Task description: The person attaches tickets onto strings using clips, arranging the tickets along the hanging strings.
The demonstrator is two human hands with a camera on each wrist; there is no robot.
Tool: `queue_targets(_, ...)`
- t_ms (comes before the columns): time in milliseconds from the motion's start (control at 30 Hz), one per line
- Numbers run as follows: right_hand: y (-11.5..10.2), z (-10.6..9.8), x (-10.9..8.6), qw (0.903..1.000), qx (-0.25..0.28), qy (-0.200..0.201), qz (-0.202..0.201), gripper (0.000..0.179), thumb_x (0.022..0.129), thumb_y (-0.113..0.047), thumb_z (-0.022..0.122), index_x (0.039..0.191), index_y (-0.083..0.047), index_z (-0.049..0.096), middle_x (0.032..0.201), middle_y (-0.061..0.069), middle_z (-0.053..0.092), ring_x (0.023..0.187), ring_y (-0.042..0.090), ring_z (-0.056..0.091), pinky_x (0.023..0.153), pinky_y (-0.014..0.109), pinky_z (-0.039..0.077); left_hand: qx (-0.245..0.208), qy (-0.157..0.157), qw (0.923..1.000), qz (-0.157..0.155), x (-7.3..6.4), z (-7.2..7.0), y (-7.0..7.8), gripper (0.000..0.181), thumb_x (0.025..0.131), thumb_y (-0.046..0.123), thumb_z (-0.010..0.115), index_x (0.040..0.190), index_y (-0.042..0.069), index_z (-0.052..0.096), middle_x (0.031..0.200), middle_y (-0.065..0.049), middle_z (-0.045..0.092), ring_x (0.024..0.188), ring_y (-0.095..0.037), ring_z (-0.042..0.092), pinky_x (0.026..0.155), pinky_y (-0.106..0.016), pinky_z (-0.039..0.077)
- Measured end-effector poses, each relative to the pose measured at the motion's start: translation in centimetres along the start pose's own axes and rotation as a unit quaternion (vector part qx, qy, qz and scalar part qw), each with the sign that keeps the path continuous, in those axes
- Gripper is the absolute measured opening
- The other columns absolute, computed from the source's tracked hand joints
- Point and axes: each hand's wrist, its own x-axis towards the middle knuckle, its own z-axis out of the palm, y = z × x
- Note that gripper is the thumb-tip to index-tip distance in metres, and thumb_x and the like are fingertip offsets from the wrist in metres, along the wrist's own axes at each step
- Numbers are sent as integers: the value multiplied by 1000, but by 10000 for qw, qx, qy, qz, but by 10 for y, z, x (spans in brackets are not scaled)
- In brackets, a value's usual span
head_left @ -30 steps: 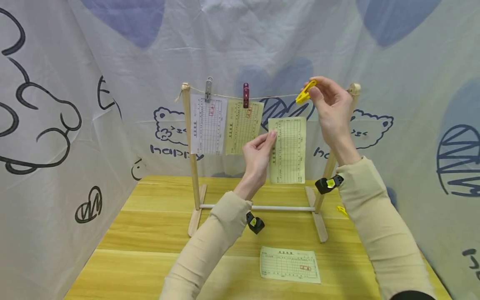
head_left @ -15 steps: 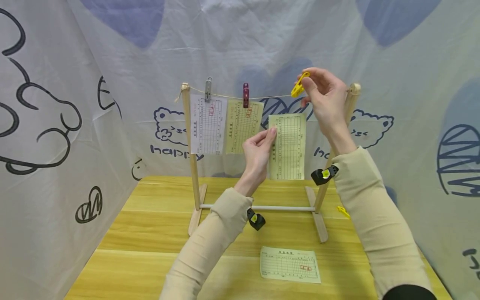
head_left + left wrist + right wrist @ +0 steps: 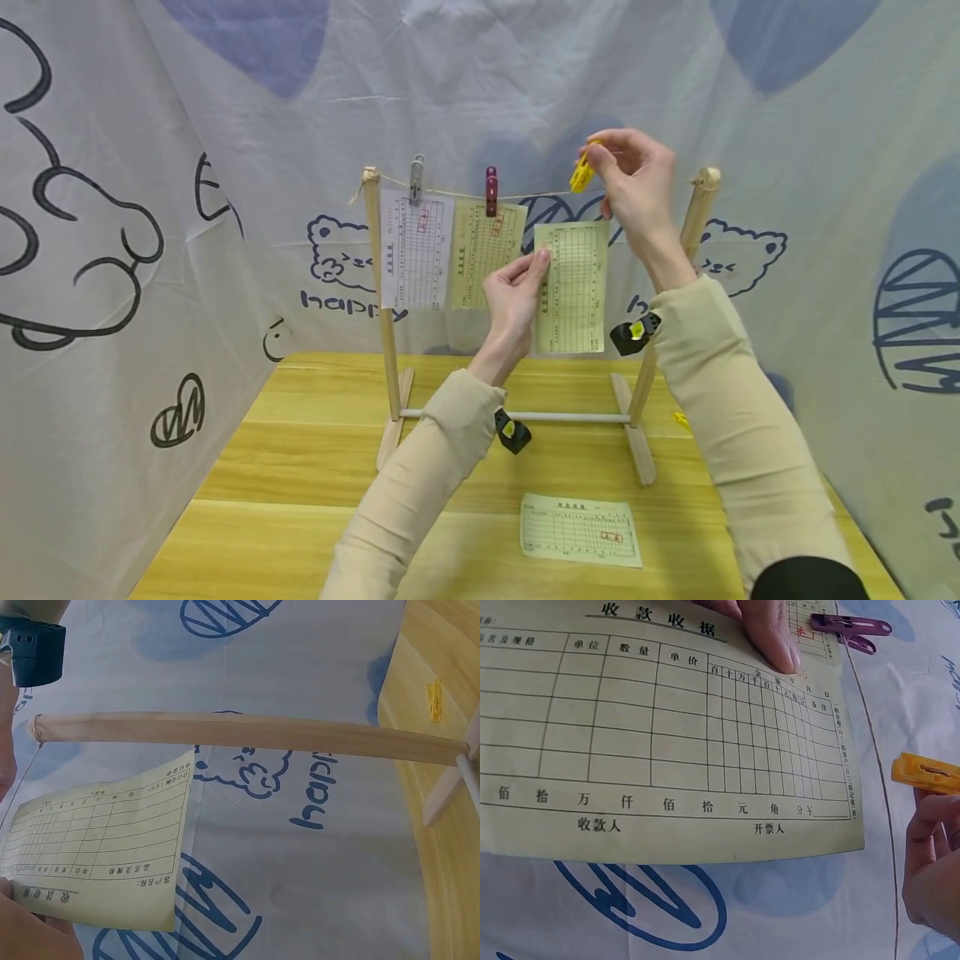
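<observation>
My left hand (image 3: 513, 296) pinches the left edge of a pale yellow-green receipt slip (image 3: 576, 292), which hangs upright just below the string (image 3: 538, 195). Between the thumb and fingers of my right hand (image 3: 641, 187) is a yellow clothespin (image 3: 582, 172), its tip close to the string in the head view. In the right wrist view the clothespin (image 3: 922, 772) appears a little apart from the string, and the slip (image 3: 667, 742) shows its printed grid. Left of it hang a white slip (image 3: 417, 250) under a grey clothespin (image 3: 416, 179) and a yellowish slip (image 3: 487, 254) under a dark red clothespin (image 3: 492, 192).
The string runs between two posts of a wooden rack (image 3: 390, 367) on the wooden table (image 3: 300, 467). Another receipt slip (image 3: 580, 531) lies flat near the front. A second yellow clothespin (image 3: 434, 700) lies by the rack's right foot. A patterned cloth (image 3: 450, 75) hangs behind.
My right hand has moved left and slightly up, bringing the yellow clothespin to the string. The left hand has raised the receipt slip a little.
</observation>
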Motion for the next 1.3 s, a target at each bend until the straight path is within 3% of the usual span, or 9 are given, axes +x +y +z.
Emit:
queue_targets(133, -1, 2, 2, 9998, -194, 51, 19, 11, 96, -19, 67, 101, -13, 74, 86, -10, 72, 45, 8, 41, 38, 18, 33, 47, 8, 10000, 2, 2, 0, 1, 25, 94, 19, 71, 113, 4, 74, 108, -16, 76, 79, -7, 74, 80, -25, 62)
queue_targets(533, 0, 9, 6, 9983, -526, 262, 56, 14, 95, -19, 69, 98, -6, 74, 79, -13, 70, 56, 7, 53, 39, 18, 30, -33, 70, 10000, 21, 4, 4, 3, 25, 94, 17, 71, 113, 1, 73, 110, -17, 75, 88, -11, 76, 84, -25, 61)
queue_targets(700, 0, 12, 6, 9974, -630, 331, 97, 19, 96, -16, 69, 102, 2, 72, 77, -17, 69, 67, 5, 62, 44, 16, 36, -4, 95, 10000, 28, 6, 4, 3, 25, 94, 17, 71, 112, 0, 73, 110, -17, 75, 91, -13, 76, 85, -24, 61)
queue_targets(867, 0, 14, 6, 9976, -570, 358, 161, 18, 95, -16, 70, 101, 1, 73, 75, -17, 68, 70, 4, 63, 53, 16, 43, -26, 85, 10000, 26, 6, 5, 4, 25, 94, 17, 71, 113, 1, 73, 111, -17, 75, 95, -16, 77, 86, -25, 61)
queue_targets(1133, 1, 15, 6, 9967, -743, 293, 127, 21, 96, -19, 68, 102, 1, 72, 77, -17, 67, 71, 3, 63, 52, 16, 40, -48, 168, 9998, 22, 7, 6, 5, 25, 94, 16, 71, 112, 0, 73, 111, -17, 75, 99, -20, 76, 86, -25, 61)
queue_targets(1300, 1, 16, 6, 9949, -971, 243, 130, 23, 97, -19, 67, 104, 2, 72, 78, -19, 66, 72, 1, 62, 63, 18, 45, -31, 179, 9998, 35, 9, 6, 7, 25, 94, 17, 71, 112, 0, 73, 112, -17, 75, 101, -20, 76, 87, -25, 61)
